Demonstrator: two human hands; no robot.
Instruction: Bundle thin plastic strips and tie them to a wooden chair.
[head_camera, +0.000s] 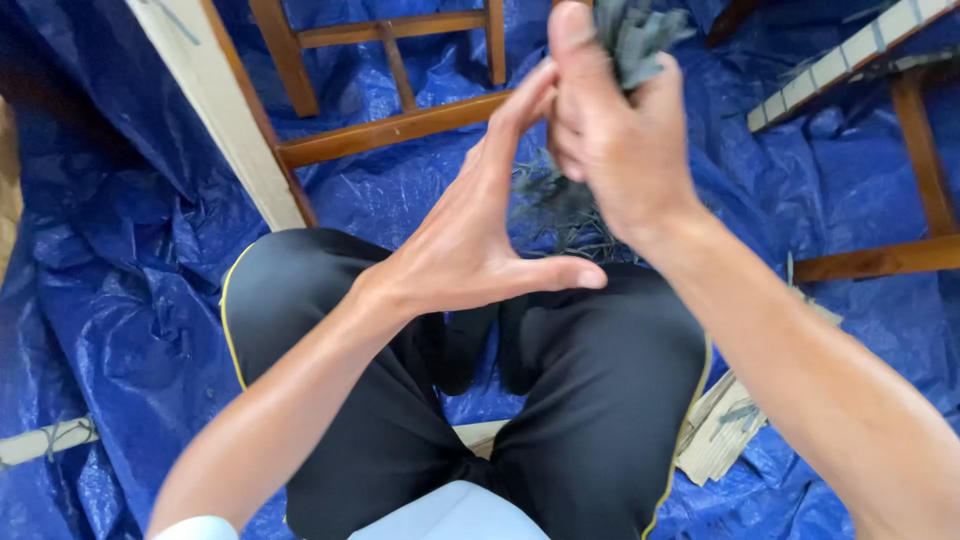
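Observation:
My right hand (610, 130) is raised in front of me, its fingers closed around a bunch of grey-green fibre strands (635, 35) that stick out above the fist. Beneath it, more of the same strands (560, 205) hang in a loose tuft. My left hand (480, 225) is open, fingers stretched upward and thumb pointing right, its fingertips touching the right hand near the strands. Both hands hover above my knees in black trousers (590, 390).
A blue tarpaulin (130, 300) covers the floor. A wooden chair frame (390, 125) stands ahead, a pale wooden bar (215, 110) leans at the left, and another wooden frame (925, 170) is at the right. Flat tan strips (720, 430) lie by my right knee.

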